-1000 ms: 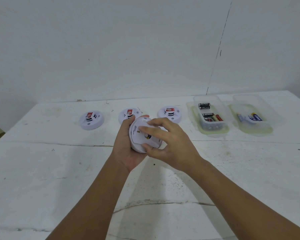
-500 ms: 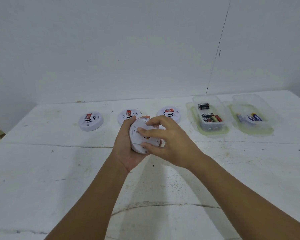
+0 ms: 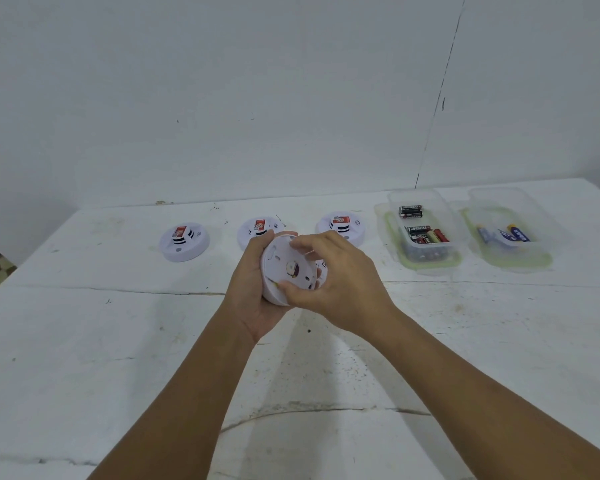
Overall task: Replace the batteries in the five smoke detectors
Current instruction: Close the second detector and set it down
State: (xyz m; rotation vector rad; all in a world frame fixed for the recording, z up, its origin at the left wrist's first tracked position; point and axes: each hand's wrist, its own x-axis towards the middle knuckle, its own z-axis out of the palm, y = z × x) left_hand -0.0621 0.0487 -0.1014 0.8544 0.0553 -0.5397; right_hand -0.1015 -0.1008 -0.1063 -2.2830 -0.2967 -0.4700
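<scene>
Two bare forearms reached in from the bottom edge toward the middle of a white table (image 3: pixel 84 341). The left hand (image 3: pixel 253 292) gripped a round white smoke detector (image 3: pixel 284 268) from behind, tilted so its underside faced the camera. The right hand (image 3: pixel 336 282) curled its fingers and thumb onto that underside, covering the detector's right part. Part of another detector (image 3: pixel 322 268) peeked out just behind the held one, mostly blocked by the right hand.

At twelve o'clock from the hands, three more detectors lay face up in a row: one at the left (image 3: pixel 184 241), one in the middle (image 3: pixel 258 230) partly hidden by the left hand's fingertips, one at the right (image 3: pixel 342 226). At two o'clock stood a clear plastic tub (image 3: pixel 392 237) holding black and red batteries (image 3: pixel 426 234), and beside it a second clear tub (image 3: pixel 541 251) with blue batteries (image 3: pixel 518 233).

The table was scuffed, with thin cracks across it. A plain white wall (image 3: pixel 257 98) rose behind, marked by one dark vertical crack (image 3: pixel 440 98).
</scene>
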